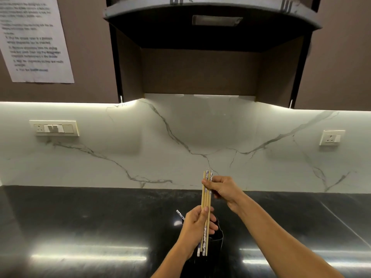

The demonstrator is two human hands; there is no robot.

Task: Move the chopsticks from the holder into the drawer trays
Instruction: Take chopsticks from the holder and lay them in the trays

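Observation:
A bundle of several chopsticks (206,199), plain wood and some with blue-and-white patterned ends, stands nearly upright above the black counter. My left hand (195,225) grips the bundle's lower part. My right hand (222,188) pinches the bundle near its top. A dark holder (217,236) sits on the counter right behind my left hand, mostly hidden by it. One patterned chopstick end (180,214) sticks out to the left of my left hand. No drawer is in view.
The black polished counter (90,227) runs across the frame, backed by a white marble wall (180,141) with a switch panel (54,128) on the left and a socket (332,137) on the right. A dark hood (212,21) hangs overhead. A printed sheet (34,39) is taped at upper left.

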